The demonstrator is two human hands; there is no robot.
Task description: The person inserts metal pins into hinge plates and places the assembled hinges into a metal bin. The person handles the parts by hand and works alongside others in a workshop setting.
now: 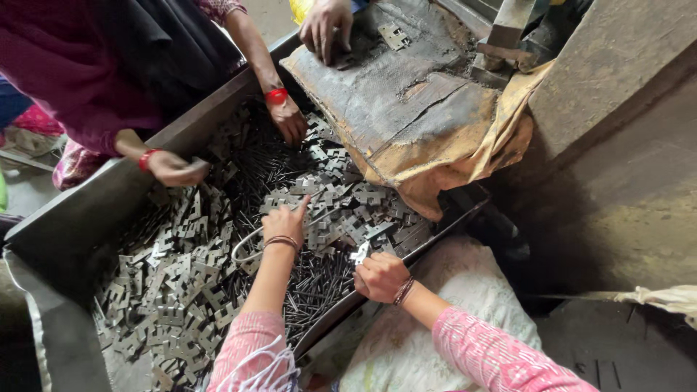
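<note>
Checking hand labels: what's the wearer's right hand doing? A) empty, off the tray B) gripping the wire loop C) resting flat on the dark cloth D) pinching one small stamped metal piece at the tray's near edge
D: the right hand pinches a small stamped metal piece over the tray's near rim; the left hand reaches into the pile instead.

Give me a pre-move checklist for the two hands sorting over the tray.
1. Right hand grips a part: ok, it pinches a small metal plate at the tray's near edge.
2. Left hand free: ok, open, fingers resting on the plates, holding nothing.
3. Co-worker's hands clear of the wearer's hands: ok, one is at the far end of the pile, another on the tray wall.
4. Wire loop clear of the left wrist: not ok, it lies right beside it.
5. Plate's orientation in the right hand: cannot tell, too small.
</note>
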